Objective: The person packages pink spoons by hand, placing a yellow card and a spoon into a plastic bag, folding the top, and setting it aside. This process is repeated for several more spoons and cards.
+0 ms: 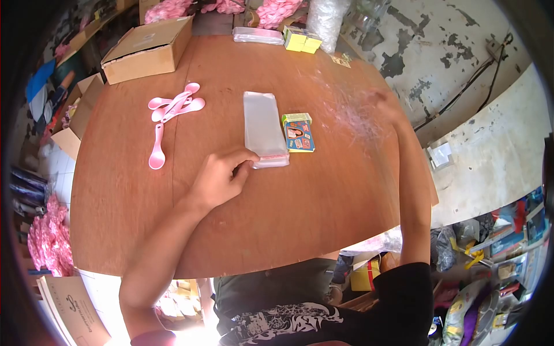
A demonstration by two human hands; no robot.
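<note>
My left hand (pixel 225 176) is closed in a pinch at the lower left corner of a stack of clear plastic bags (pixel 262 124), which lies flat in the middle of the table. Just right of the bags, touching or nearly touching them, is a small stack of printed cards (pixel 299 135) with a blue picture on top. My right hand (pixel 382 106) is smeared by motion over a loose heap of thin clear plastic strips (pixel 360 118); its fingers cannot be made out. Several pink plastic spoons (pixel 173 106) lie in a crossed pile on the left, with a single pink spoon (pixel 156 149) below them.
On the brown table (pixel 231 242), a cardboard box (pixel 147 52) stands at the back left. Along the back edge are a bundle of plastic bags (pixel 258 36), yellow card stacks (pixel 302 40) and a clear plastic roll (pixel 327 23). A peeling wall (pixel 438 52) rises behind, right.
</note>
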